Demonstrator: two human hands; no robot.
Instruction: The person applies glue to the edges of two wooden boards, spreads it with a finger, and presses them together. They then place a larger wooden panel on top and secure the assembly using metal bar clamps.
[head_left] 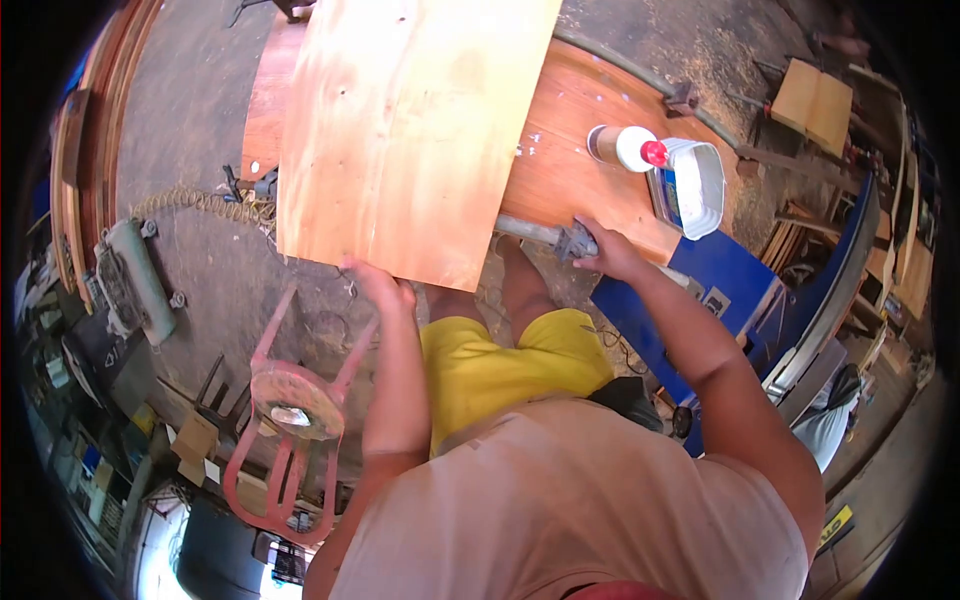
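Head view: pale rectangular wooden panel point(400, 140), upper centre.
Left hand point(380, 286): at panel's lower edge; closure unclear.
Right hand point(608, 250): gripping grey metal clamp-end point(573, 241).
Risk: your one-sided support could tip panel.

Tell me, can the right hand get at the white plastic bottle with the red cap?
Likely yes: the reddish-brown wooden board looks free between the right hand and the bottle, though the hand would first have to leave the grey metal clamp.
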